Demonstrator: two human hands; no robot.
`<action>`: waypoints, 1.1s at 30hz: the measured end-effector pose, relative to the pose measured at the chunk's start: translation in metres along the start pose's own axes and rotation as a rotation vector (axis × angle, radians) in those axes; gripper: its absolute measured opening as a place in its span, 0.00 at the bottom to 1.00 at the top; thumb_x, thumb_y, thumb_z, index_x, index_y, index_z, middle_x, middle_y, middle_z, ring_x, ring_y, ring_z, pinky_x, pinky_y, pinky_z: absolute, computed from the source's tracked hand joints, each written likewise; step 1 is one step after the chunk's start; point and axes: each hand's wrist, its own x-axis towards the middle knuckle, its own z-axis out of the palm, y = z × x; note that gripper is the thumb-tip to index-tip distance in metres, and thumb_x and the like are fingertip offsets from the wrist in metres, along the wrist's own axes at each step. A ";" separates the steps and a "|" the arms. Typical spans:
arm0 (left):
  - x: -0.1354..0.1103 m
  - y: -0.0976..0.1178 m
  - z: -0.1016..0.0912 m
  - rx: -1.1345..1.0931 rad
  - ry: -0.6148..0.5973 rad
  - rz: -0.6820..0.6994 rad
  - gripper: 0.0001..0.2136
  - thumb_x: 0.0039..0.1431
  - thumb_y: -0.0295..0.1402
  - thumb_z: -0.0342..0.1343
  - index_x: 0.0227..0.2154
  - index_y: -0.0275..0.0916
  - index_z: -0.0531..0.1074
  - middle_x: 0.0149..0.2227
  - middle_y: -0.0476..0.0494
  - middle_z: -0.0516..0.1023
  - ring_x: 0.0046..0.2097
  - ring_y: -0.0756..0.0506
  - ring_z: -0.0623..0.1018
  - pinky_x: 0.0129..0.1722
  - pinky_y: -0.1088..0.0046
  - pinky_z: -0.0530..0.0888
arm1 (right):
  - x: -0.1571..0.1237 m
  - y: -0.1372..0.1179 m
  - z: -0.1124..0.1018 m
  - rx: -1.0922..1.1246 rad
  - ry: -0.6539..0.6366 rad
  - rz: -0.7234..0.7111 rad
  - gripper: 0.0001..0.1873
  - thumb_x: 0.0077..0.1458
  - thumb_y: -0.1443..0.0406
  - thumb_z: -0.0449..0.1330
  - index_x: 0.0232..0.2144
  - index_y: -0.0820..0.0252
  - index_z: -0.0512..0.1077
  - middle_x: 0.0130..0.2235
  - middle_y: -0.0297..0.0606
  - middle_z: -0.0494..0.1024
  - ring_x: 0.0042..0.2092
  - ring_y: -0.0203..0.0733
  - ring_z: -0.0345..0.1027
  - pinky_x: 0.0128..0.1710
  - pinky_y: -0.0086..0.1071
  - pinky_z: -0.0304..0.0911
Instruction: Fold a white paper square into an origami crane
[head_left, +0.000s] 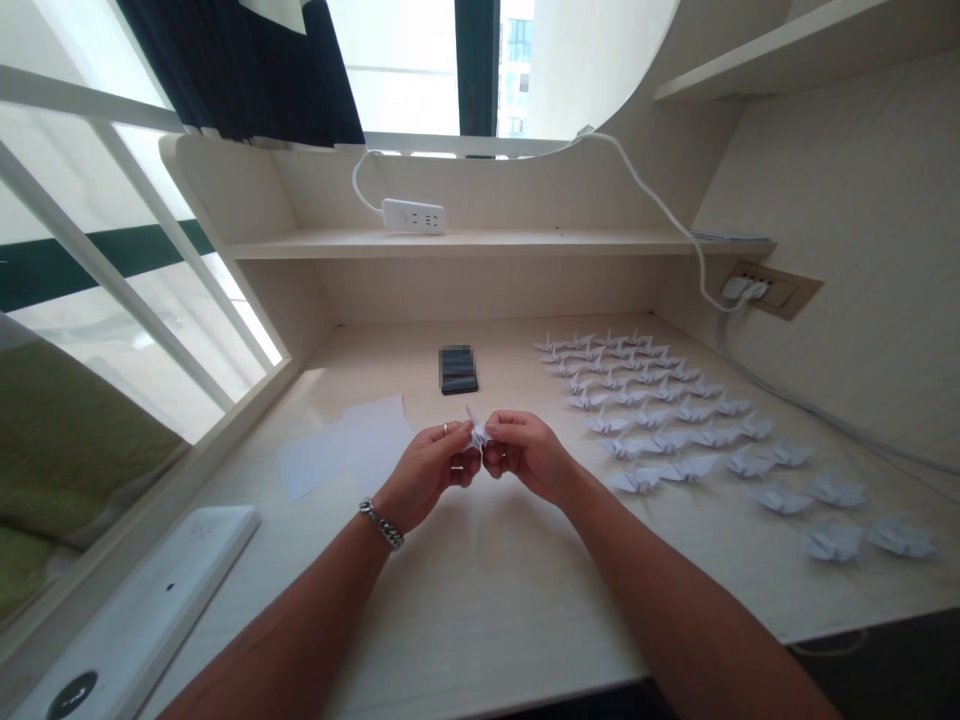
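Between my fingertips, over the middle of the desk, is a small folded white paper crane (479,435) with a thin point sticking up. My left hand (435,460) pinches its left side; a ring and a chain bracelet (381,524) are on that hand and wrist. From the other side my right hand (525,450) pinches it between thumb and curled fingers. Rows of finished white paper cranes (660,410) stand to the right of my right hand. Left of my left hand lie flat sheets of white paper (345,445), overlapping each other.
A dark phone (459,385) lies beyond my hands, its screen blurred. A long white box-like object (150,610) sits at the left edge. On the shelf (480,243) rests a power strip (413,216). A white cable (652,195) runs to the wall socket (776,288) at right.
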 end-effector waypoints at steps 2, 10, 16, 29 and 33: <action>0.001 -0.001 -0.001 0.012 0.026 0.003 0.13 0.54 0.40 0.60 0.24 0.36 0.68 0.21 0.49 0.71 0.23 0.53 0.67 0.23 0.77 0.61 | -0.001 0.000 -0.002 -0.044 -0.017 0.010 0.12 0.48 0.61 0.63 0.22 0.62 0.67 0.19 0.32 0.70 0.21 0.33 0.62 0.22 0.27 0.55; 0.003 -0.005 -0.003 -0.010 0.042 0.019 0.15 0.52 0.40 0.63 0.22 0.35 0.66 0.19 0.51 0.68 0.22 0.54 0.66 0.22 0.78 0.61 | -0.002 -0.002 -0.005 -0.121 -0.068 0.090 0.15 0.50 0.57 0.64 0.24 0.64 0.70 0.22 0.33 0.70 0.22 0.32 0.63 0.21 0.26 0.55; 0.002 -0.004 0.005 -0.187 0.009 0.063 0.13 0.52 0.39 0.63 0.23 0.34 0.69 0.22 0.48 0.70 0.25 0.51 0.71 0.25 0.78 0.65 | 0.002 0.005 0.001 0.133 -0.077 0.027 0.13 0.50 0.60 0.64 0.23 0.64 0.70 0.21 0.33 0.71 0.22 0.32 0.63 0.22 0.26 0.57; 0.001 -0.008 0.013 -0.269 0.061 0.105 0.14 0.54 0.39 0.62 0.23 0.35 0.69 0.23 0.48 0.68 0.27 0.50 0.71 0.29 0.75 0.69 | 0.004 0.010 0.005 0.293 -0.086 -0.032 0.14 0.49 0.60 0.64 0.20 0.63 0.69 0.19 0.33 0.70 0.22 0.32 0.62 0.22 0.25 0.59; 0.000 -0.007 0.015 -0.272 0.074 0.113 0.14 0.54 0.39 0.61 0.23 0.35 0.69 0.23 0.48 0.68 0.26 0.51 0.69 0.28 0.76 0.68 | 0.004 0.009 0.006 0.300 -0.087 -0.034 0.14 0.49 0.60 0.64 0.19 0.63 0.69 0.19 0.33 0.69 0.21 0.32 0.62 0.22 0.25 0.59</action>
